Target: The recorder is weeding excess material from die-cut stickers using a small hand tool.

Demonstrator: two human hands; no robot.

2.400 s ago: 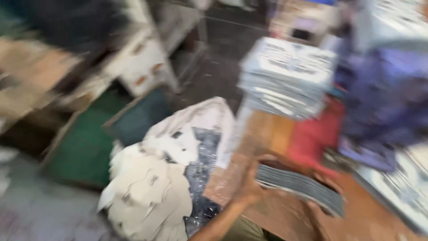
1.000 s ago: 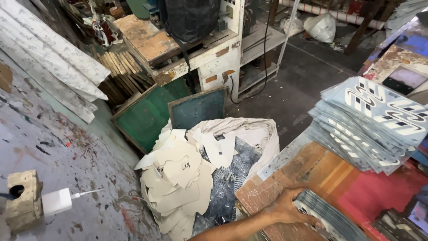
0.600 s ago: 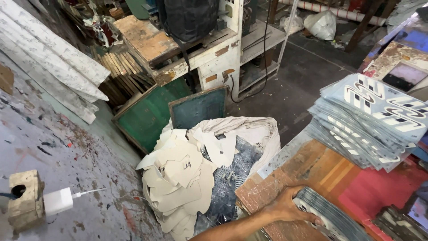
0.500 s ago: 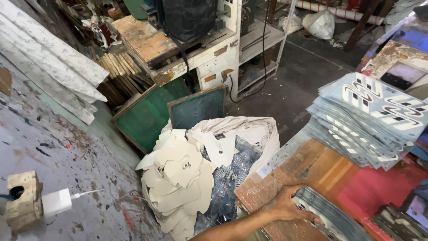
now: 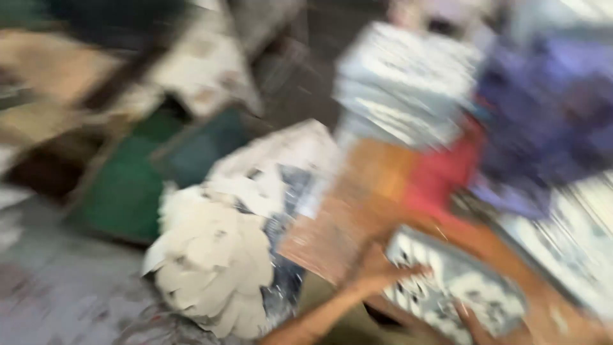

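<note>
The whole head view is smeared by motion. My left hand (image 5: 377, 271) reaches up from the bottom centre and grips the left edge of a small stack of printed black-and-white sheets (image 5: 456, 294) lying on the wooden table (image 5: 357, 191). Part of my right hand (image 5: 471, 318) shows at the stack's near edge; its grip is too blurred to read. A taller pile of the same printed sheets (image 5: 402, 83) stands farther back on the table.
An open white sack of pale paper offcuts (image 5: 217, 268) sits on the floor left of the table. Green framed boards (image 5: 128, 191) lean behind it. A red patch (image 5: 440, 179) covers part of the table, and a purple blurred mass (image 5: 543, 108) fills the right.
The camera has swung sharply right and down, blurring everything. The wall and socket at the left have dropped out of view. My left hand stays on the small stack, and my right hand now appears.
</note>
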